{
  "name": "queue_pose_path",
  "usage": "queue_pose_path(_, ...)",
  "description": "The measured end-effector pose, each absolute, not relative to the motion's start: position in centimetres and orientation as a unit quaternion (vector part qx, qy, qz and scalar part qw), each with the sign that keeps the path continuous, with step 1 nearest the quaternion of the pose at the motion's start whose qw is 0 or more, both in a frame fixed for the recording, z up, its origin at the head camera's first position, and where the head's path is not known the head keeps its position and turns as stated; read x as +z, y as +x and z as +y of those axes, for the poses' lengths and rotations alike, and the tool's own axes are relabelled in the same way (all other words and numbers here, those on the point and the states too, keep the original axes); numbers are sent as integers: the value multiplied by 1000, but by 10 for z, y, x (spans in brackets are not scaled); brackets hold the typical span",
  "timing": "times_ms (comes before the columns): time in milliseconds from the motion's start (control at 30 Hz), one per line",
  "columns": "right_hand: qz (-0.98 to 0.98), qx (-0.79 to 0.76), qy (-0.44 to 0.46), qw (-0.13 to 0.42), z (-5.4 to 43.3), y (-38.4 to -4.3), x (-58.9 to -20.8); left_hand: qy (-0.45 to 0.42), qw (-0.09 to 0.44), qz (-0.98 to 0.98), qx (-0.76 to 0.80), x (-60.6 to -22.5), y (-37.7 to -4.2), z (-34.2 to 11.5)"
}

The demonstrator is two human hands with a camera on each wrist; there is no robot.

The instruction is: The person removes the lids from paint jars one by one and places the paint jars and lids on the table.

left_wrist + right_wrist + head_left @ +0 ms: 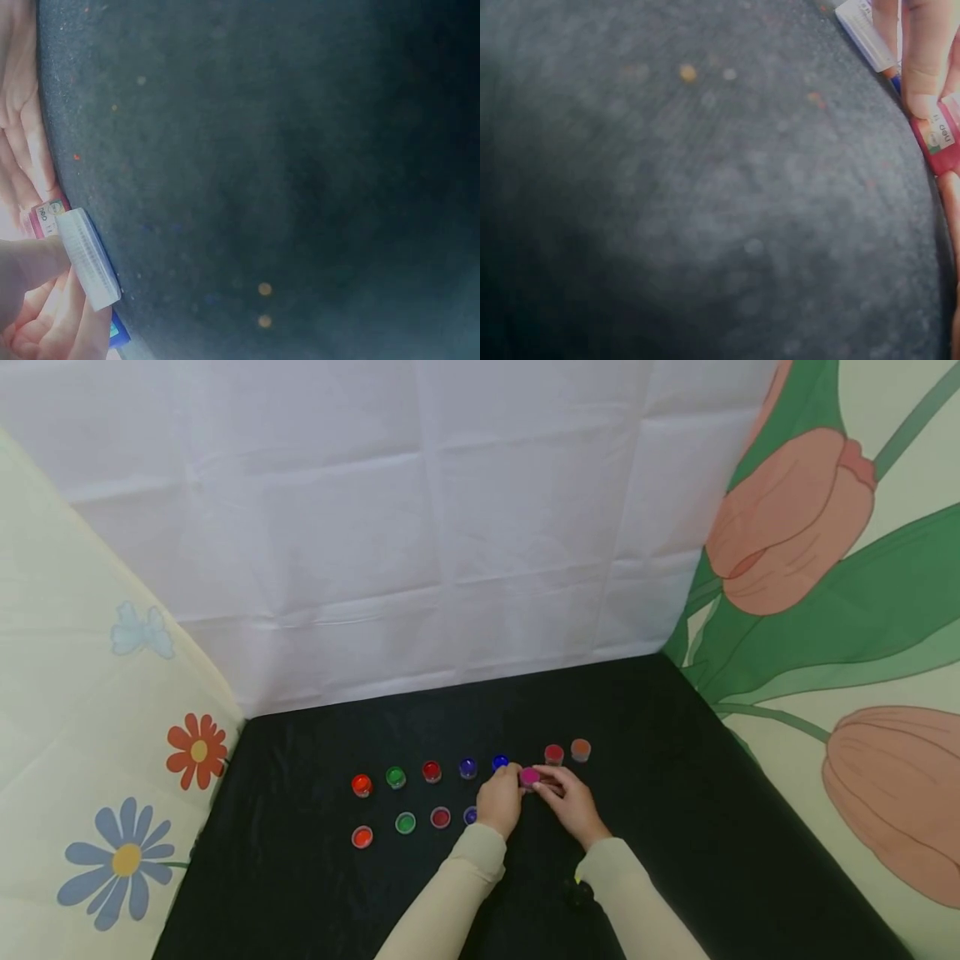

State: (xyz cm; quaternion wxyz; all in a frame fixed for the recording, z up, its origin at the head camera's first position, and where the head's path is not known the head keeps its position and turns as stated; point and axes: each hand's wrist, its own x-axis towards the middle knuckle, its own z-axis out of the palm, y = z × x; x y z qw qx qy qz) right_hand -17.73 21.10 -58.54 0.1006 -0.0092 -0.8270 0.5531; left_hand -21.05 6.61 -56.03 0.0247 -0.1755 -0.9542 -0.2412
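A small magenta paint pot (530,777) is between my two hands, just above or on the black cloth. My right hand (576,808) grips it from the right, and its printed label (939,136) shows in the right wrist view. My left hand (500,800) pinches a clear, ridged lid (90,259) between thumb and fingers, close against the pot. A blue pot (500,762) stands just behind the left hand. Partly covered by that hand is a flat purple-blue disc (470,815). Whether the lid touches the pot's rim I cannot tell.
Along the back row stand an orange-red pot (362,786), a green pot (396,777), a red pot (431,772) and a violet pot (468,767). Flat coloured discs (405,822) lie before them. Rightward are a pinkish-red pot (553,754) and an orange pot (581,750).
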Motion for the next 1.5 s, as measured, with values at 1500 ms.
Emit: queue_pose_path(1500, -809, 579, -38, 91, 209, -177, -582, -187, 7, -925, -330, -559, -212, 64)
